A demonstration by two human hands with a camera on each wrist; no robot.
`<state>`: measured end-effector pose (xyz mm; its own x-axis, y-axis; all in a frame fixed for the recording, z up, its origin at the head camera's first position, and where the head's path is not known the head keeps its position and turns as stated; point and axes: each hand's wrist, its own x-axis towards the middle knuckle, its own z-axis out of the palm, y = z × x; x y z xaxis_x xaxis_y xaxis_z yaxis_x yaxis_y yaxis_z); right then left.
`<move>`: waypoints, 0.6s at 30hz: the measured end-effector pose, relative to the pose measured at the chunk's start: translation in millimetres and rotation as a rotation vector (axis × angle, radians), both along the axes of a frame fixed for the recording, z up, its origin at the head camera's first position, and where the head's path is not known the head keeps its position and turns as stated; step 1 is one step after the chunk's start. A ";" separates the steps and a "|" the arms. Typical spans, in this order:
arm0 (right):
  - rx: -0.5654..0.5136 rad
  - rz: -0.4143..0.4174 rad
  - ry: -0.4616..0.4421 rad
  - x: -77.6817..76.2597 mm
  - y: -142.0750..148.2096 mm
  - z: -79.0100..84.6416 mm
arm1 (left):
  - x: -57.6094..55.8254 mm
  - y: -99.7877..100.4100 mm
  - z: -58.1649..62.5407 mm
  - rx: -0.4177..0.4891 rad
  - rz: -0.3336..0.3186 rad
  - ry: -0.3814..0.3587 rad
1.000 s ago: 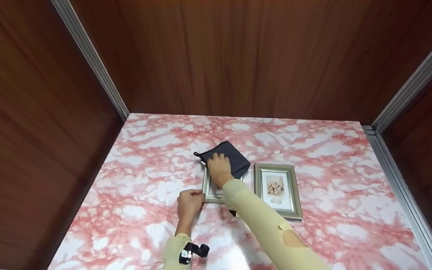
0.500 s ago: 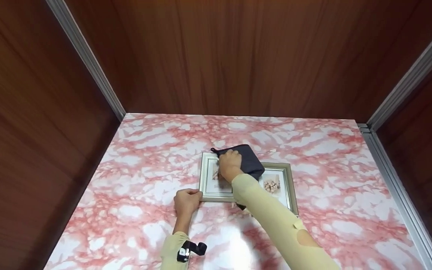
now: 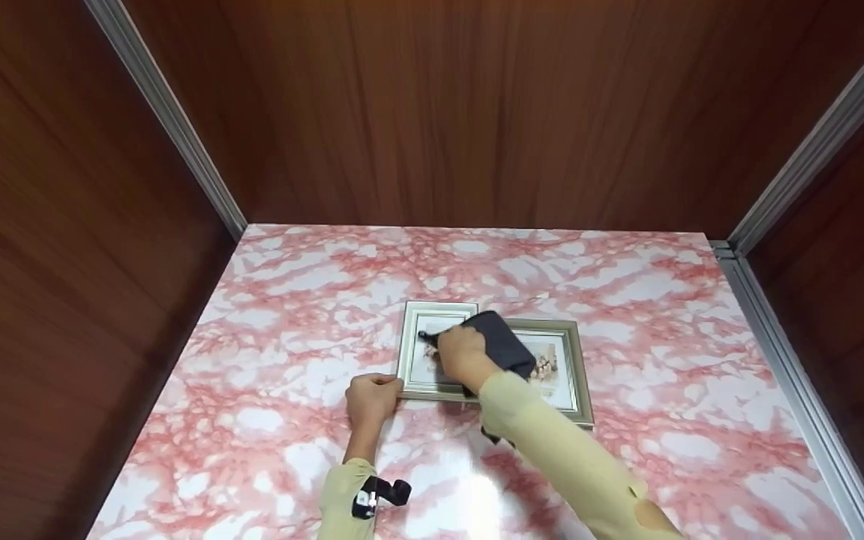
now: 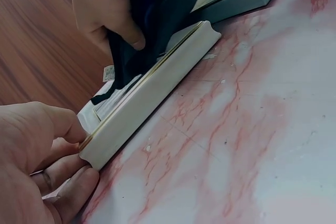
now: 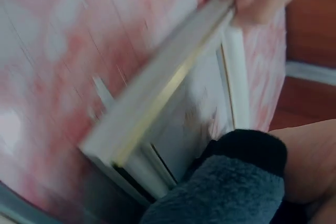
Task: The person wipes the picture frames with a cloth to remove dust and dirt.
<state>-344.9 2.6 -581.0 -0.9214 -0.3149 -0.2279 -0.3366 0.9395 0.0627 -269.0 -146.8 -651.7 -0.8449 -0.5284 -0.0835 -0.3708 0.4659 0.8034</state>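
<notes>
A pale silver picture frame (image 3: 443,307) lies face up on the marbled table. Its lower left corner is pinched between the thumb and fingers of my left hand (image 3: 370,401), seen close up in the left wrist view. My right hand (image 3: 463,352) grips a dark grey cloth (image 3: 505,349) and holds it against the front of this frame, covering part of the picture. In the right wrist view the cloth (image 5: 220,187) looks fuzzy. A small loop at its end hangs over the left of the picture, and a white tag (image 4: 108,73) shows in the left wrist view.
A second, olive-toned picture frame (image 3: 580,375) with a flower picture lies just to the right, partly behind the cloth and forearm. The red and white marbled tabletop (image 3: 289,337) is walled by brown wood panels (image 3: 432,112) with grey metal rails (image 3: 177,120) at the corners.
My right hand has moved the cloth from the frame's upper left to the right and then down, uncovering its top edge. My left hand still pinches the same corner.
</notes>
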 end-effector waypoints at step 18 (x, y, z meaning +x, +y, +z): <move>-0.183 0.327 0.381 71.7 2.9 -32.3 | -1.1 -0.2 0.2 -0.014 0.006 0.005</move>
